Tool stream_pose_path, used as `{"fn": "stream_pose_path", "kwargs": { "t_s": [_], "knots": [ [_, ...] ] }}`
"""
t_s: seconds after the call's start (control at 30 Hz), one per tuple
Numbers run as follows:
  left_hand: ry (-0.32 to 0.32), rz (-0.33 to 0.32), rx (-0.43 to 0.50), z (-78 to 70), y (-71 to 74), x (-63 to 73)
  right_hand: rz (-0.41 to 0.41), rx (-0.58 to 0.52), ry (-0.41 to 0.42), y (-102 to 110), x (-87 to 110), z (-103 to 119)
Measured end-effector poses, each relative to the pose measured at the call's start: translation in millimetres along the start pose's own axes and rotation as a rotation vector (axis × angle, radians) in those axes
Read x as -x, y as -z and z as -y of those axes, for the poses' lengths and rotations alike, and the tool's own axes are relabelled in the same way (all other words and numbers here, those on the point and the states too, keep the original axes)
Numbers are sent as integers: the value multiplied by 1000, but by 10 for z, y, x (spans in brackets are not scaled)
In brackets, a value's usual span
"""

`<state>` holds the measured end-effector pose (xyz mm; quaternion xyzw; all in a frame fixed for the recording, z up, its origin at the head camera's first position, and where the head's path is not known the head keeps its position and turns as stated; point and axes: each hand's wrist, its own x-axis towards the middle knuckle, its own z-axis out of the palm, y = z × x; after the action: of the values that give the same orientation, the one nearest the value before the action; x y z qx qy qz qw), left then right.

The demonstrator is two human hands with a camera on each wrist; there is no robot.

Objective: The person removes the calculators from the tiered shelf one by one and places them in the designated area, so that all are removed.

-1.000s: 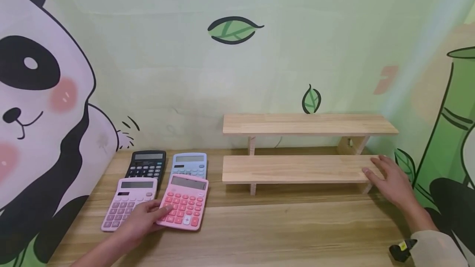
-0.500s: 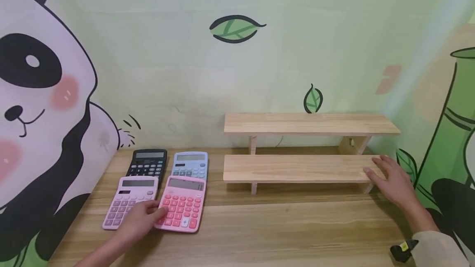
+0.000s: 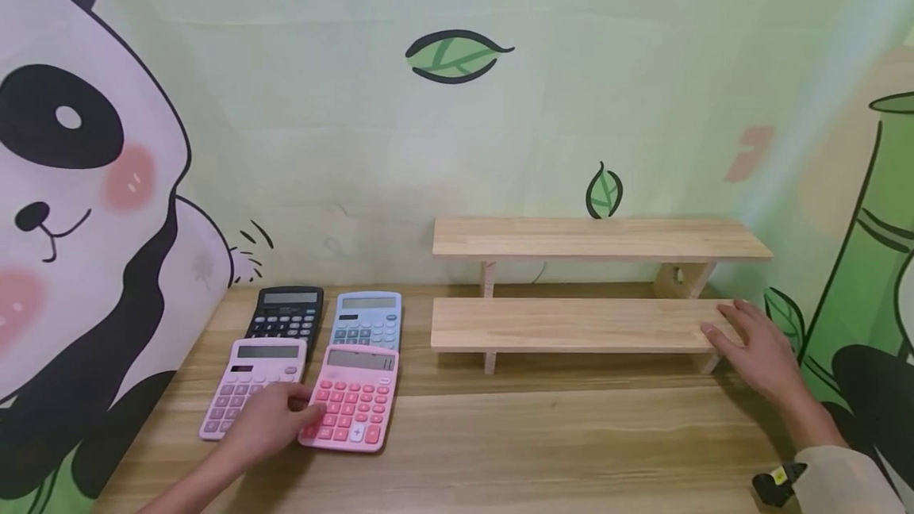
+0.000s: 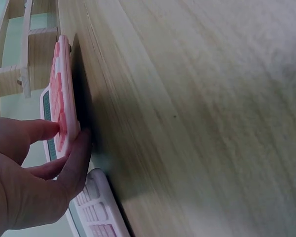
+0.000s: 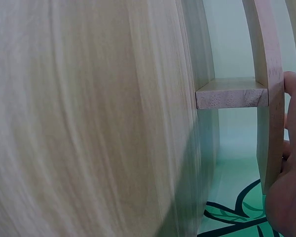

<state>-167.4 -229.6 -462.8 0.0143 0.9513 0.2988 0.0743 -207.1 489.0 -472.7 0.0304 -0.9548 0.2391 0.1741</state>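
Observation:
A pink calculator (image 3: pixel 357 403) is pinched at its lower left edge by my left hand (image 3: pixel 267 423). In the left wrist view my thumb lies on the pink calculator's (image 4: pixel 64 94) keys and fingers reach beneath it, with a dark shadow between it and the table. A pale purple calculator (image 3: pixel 230 395) sits just left, partly behind this hand. Behind them lie a black calculator (image 3: pixel 289 312) and a light blue calculator (image 3: pixel 367 320), their lower parts covered. My right hand (image 3: pixel 760 351) rests on the right end of the wooden stand's lower shelf (image 3: pixel 571 325), fingers extended.
The two-tier stand's upper shelf (image 3: pixel 600 238) runs along the back, above and behind the lower one. A printed cloth (image 3: pixel 514 125) with a panda and leaves hangs behind the wooden table (image 3: pixel 543 450). A small black device (image 3: pixel 774 486) sits by my right sleeve.
The pink calculator has come down toward me, showing more of the blue calculator's keys. Digits now show on its display. My right hand stays on the shelf.

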Motion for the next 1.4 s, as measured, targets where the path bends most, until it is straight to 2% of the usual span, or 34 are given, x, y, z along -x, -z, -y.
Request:
{"fn": "stream_pose_path", "kwargs": {
  "t_s": [0.33,0.6,1.03,1.17,1.27,1.4],
  "knots": [
    [7,26,-53,-100,32,-47,-15,5,11,-17,6,-24],
    [18,38,-82,-110,28,-67,-20,14,7,-36,11,-30],
    [4,8,-132,-91,6,-32,-12,12,16,-45,-13,29],
    [41,23,-114,-148,65,23,-5,14,32,-53,-49,26],
    [18,30,-120,-256,167,58,-4,23,48,-12,-48,-1],
    [-121,20,-185,-446,341,78,1,14,42,128,24,-58]
  ]
}}
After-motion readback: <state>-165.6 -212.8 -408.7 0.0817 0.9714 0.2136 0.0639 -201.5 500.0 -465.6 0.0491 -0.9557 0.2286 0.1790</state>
